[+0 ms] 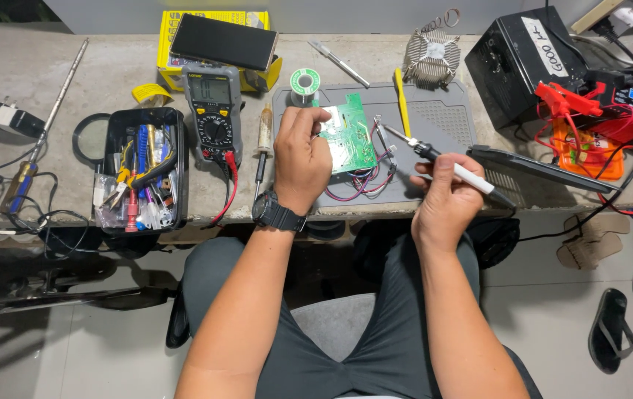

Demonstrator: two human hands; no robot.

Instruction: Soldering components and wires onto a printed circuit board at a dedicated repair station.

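My left hand (301, 155), with a black watch on the wrist, grips the left edge of a green circuit board (351, 134) and tilts it up over a grey work mat (442, 122). Coloured wires (364, 183) trail from the board's lower edge. My right hand (446, 196) holds a soldering iron (442, 161) with a white and black handle like a pen. Its metal tip points up and left and ends close to the board's right edge.
A multimeter (213, 107), a solder spool (304, 81) and a black tray of small tools (143, 174) lie left of the mat. A heat sink (431, 58), a black box (527, 59) and red clamps (564, 100) are at the right. Sandals (612, 329) lie on the floor.
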